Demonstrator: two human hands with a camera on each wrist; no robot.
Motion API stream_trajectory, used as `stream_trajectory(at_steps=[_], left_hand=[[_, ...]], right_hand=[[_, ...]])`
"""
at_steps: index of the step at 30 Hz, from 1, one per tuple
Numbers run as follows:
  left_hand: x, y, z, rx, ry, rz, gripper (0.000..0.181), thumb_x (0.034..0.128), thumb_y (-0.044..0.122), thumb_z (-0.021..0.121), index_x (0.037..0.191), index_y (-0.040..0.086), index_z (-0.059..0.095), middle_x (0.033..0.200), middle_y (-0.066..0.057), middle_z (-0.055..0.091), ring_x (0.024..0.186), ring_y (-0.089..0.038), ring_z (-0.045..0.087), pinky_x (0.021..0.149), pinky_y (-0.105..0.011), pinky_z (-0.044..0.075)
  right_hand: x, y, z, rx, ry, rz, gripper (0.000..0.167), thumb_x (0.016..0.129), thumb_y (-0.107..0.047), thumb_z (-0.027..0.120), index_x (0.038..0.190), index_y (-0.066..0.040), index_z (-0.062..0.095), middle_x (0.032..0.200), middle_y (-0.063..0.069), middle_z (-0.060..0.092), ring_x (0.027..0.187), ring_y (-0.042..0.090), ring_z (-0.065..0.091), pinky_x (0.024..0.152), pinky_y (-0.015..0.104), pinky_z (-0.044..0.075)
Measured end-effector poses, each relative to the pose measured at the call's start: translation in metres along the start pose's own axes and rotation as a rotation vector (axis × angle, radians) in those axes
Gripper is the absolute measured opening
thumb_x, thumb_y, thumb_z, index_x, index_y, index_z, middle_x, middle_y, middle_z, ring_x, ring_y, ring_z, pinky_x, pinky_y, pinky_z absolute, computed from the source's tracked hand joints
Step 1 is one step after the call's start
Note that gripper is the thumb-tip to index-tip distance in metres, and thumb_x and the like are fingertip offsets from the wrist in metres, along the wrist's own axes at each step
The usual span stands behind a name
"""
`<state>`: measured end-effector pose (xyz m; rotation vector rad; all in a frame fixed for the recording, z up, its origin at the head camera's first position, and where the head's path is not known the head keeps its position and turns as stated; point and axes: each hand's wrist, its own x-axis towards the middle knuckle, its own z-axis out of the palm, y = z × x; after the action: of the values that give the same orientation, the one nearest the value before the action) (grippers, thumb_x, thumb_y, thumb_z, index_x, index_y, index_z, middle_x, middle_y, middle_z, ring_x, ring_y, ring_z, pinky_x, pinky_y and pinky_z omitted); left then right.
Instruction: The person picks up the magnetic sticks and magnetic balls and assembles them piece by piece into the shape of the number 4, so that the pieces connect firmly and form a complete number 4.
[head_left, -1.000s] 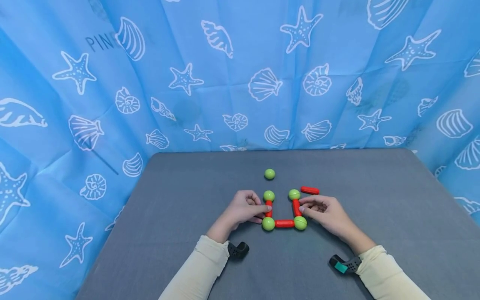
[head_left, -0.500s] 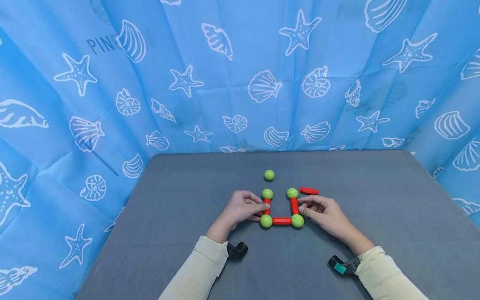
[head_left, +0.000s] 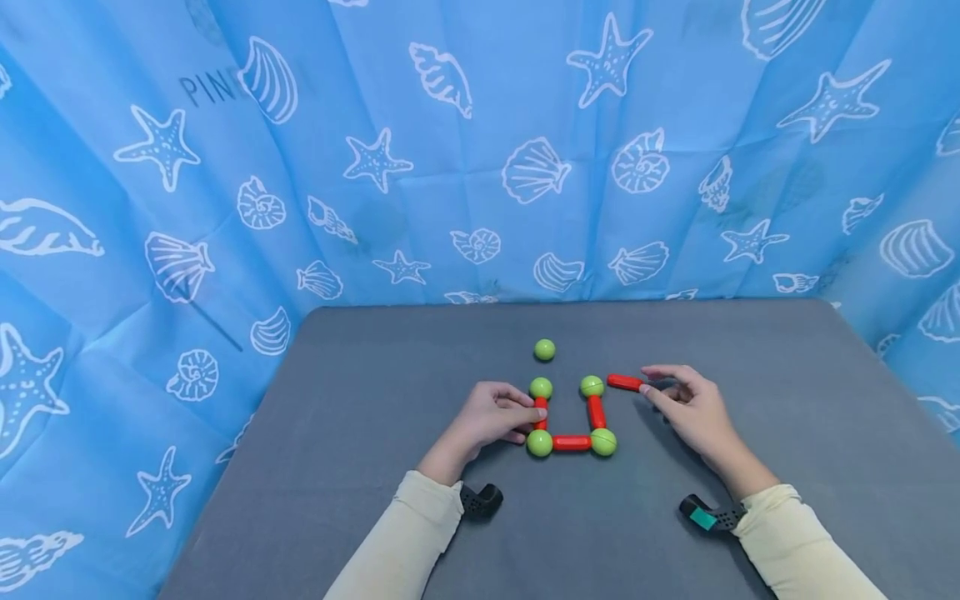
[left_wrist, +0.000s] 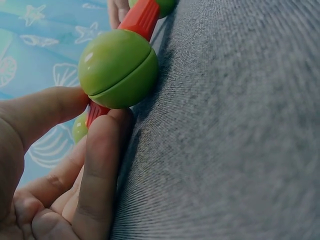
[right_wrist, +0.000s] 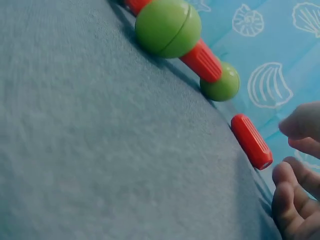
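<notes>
Red rods and green balls form a three-sided frame on the grey table, its far side without a rod. My left hand (head_left: 483,418) pinches the left red rod (head_left: 541,403) between thumb and fingers. Close to those fingertips is the front left green ball (left_wrist: 118,69), grooved around its middle. A loose red rod (head_left: 625,382) lies beyond the frame's far right ball (head_left: 592,386). My right hand (head_left: 688,410) is at this rod's right end, thumb and fingers spread apart. In the right wrist view, the loose rod (right_wrist: 251,142) lies on the cloth outside the fingers.
A single green ball (head_left: 544,350) sits behind the frame's far left ball (head_left: 541,388). The front red rod (head_left: 572,443) joins the two near balls. A blue shell-print curtain (head_left: 480,167) hangs behind the grey table (head_left: 375,358).
My right hand has left the frame's right rod and moved right and away from me to the loose rod. The left hand keeps its pinch. The frame shifted slightly toward the far side earlier.
</notes>
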<state>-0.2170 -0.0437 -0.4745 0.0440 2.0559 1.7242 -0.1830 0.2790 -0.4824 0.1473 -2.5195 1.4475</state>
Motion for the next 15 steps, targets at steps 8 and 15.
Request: stream_trajectory(at_steps=[8, 15], left_hand=[[0.0033, -0.0003, -0.0014, -0.010, -0.015, -0.013, 0.026, 0.0884, 0.022, 0.089, 0.105, 0.008, 0.075, 0.097, -0.007, 0.082, 0.083, -0.016, 0.078, 0.069, -0.030, 0.066], [0.0026, -0.0004, -0.0012, -0.016, -0.025, -0.027, 0.026, 0.0886, 0.021, 0.089, 0.106, 0.008, 0.074, 0.097, -0.007, 0.082, 0.083, -0.015, 0.078, 0.069, -0.029, 0.066]], right_hand=[[0.0032, -0.0013, -0.0026, -0.093, -0.088, 0.003, 0.042, 0.101, -0.022, 0.075, 0.140, -0.008, 0.068, 0.136, 0.019, 0.064, 0.078, 0.003, 0.062, 0.066, 0.018, 0.050], [0.0014, 0.0024, -0.0002, -0.134, -0.045, 0.043, 0.027, 0.101, -0.022, 0.075, 0.124, -0.008, 0.075, 0.113, 0.015, 0.067, 0.073, 0.004, 0.058, 0.061, 0.022, 0.047]])
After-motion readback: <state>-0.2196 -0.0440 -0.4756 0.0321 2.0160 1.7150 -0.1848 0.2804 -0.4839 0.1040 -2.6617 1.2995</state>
